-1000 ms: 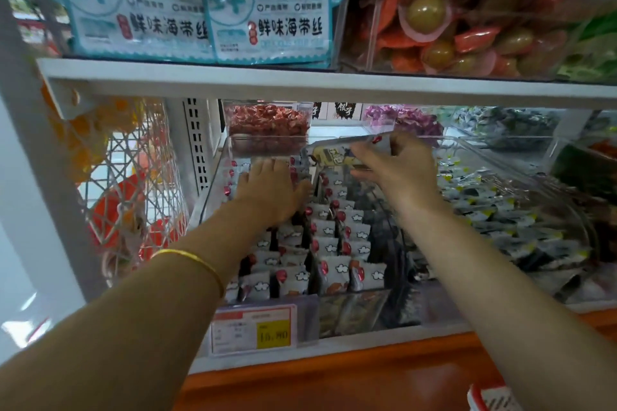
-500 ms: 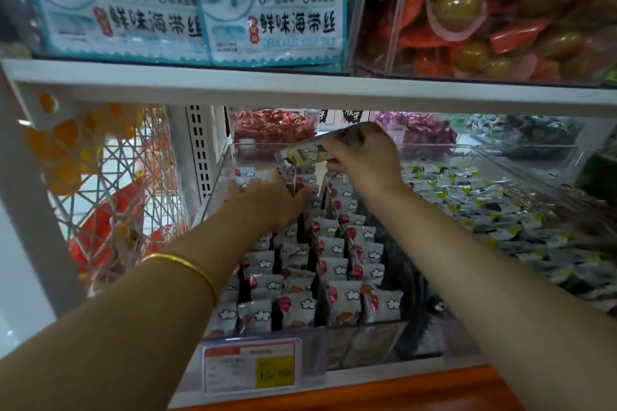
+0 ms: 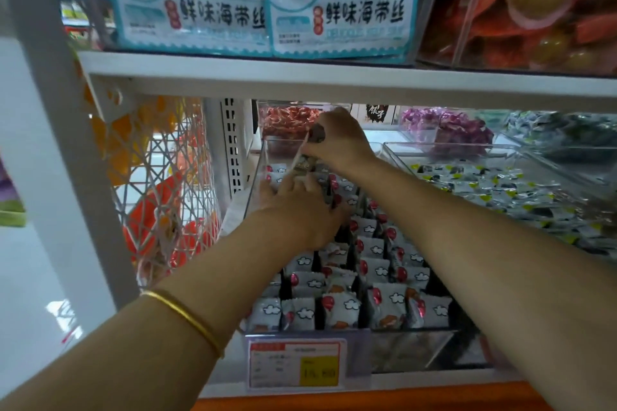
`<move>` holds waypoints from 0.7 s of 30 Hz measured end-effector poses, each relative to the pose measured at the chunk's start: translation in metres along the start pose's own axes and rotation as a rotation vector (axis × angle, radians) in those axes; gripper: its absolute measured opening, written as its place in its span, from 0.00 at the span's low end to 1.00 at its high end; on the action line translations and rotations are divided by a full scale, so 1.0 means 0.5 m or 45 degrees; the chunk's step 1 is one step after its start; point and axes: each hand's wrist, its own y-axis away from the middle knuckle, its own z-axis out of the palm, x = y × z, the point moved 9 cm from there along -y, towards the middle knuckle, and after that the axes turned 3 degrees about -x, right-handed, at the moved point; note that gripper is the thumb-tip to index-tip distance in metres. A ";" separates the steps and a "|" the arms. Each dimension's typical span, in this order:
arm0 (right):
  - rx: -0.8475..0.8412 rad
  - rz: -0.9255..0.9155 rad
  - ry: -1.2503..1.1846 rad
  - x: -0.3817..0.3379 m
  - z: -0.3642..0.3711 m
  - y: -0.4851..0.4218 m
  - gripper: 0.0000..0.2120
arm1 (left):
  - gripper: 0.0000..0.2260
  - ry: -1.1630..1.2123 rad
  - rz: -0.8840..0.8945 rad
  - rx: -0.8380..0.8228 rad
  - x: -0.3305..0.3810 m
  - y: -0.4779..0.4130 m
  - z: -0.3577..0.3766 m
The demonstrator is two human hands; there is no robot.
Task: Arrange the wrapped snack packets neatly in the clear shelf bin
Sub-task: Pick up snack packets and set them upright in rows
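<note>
Both reach fwd into bin (image 3: 410, 349): R hand (image 3: 337, 140) fingers pinch packet (image 3: 302, 164); L hand (image 3: 297, 213) fingers flat on rows (image 3: 374, 272).

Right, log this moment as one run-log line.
right hand pinches snack packet | left hand rests on packet rows | both at clear bin

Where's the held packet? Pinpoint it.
Head view: the wrapped snack packet hangs from the right hand at the far left end of the clear bin, above the left hand.
</note>
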 end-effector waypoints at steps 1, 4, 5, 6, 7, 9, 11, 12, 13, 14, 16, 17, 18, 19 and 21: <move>-0.023 -0.017 0.043 -0.006 0.011 -0.006 0.13 | 0.35 -0.077 0.017 0.013 0.002 0.014 -0.007; -0.085 -0.051 0.104 -0.014 0.047 -0.012 0.14 | 0.33 -0.350 0.049 0.077 0.001 0.060 -0.024; -0.136 -0.065 0.123 -0.015 0.064 -0.009 0.14 | 0.33 -0.422 0.051 0.082 -0.003 0.073 -0.024; -0.210 -0.088 0.171 -0.017 0.082 -0.006 0.12 | 0.32 -0.472 0.046 0.067 -0.009 0.085 -0.020; -0.286 -0.104 0.248 -0.017 0.099 -0.001 0.09 | 0.32 -0.506 0.036 0.039 -0.016 0.093 -0.014; -0.352 -0.094 0.340 -0.010 0.108 0.004 0.08 | 0.32 -0.542 0.020 -0.008 -0.030 0.105 0.000; -0.290 -0.033 0.246 -0.006 0.083 0.006 0.11 | 0.32 -0.566 0.044 0.017 -0.036 0.114 0.005; -0.225 -0.014 0.170 -0.005 0.062 0.010 0.11 | 0.32 -0.577 0.074 0.052 -0.033 0.118 0.004; -0.169 0.004 0.098 -0.005 0.039 0.020 0.11 | 0.31 -0.575 0.105 0.091 -0.029 0.123 0.001; -0.122 0.017 0.025 -0.003 0.018 0.033 0.12 | 0.30 -0.548 0.126 0.132 -0.026 0.126 -0.003; -0.063 0.025 -0.143 -0.002 -0.018 0.081 0.12 | 0.28 -0.428 0.128 0.223 -0.027 0.137 -0.016; -0.037 0.033 -0.245 -0.001 -0.035 0.112 0.12 | 0.27 -0.374 0.131 0.276 -0.025 0.145 -0.022; -0.015 0.043 -0.341 0.000 -0.051 0.146 0.12 | 0.25 -0.335 0.142 0.339 -0.021 0.157 -0.025; 0.001 0.052 -0.424 -0.001 -0.065 0.181 0.11 | 0.24 -0.297 0.159 0.403 -0.014 0.173 -0.025; 0.020 0.059 -0.514 -0.008 -0.088 0.247 0.09 | 0.24 -0.198 0.194 0.497 0.003 0.208 -0.016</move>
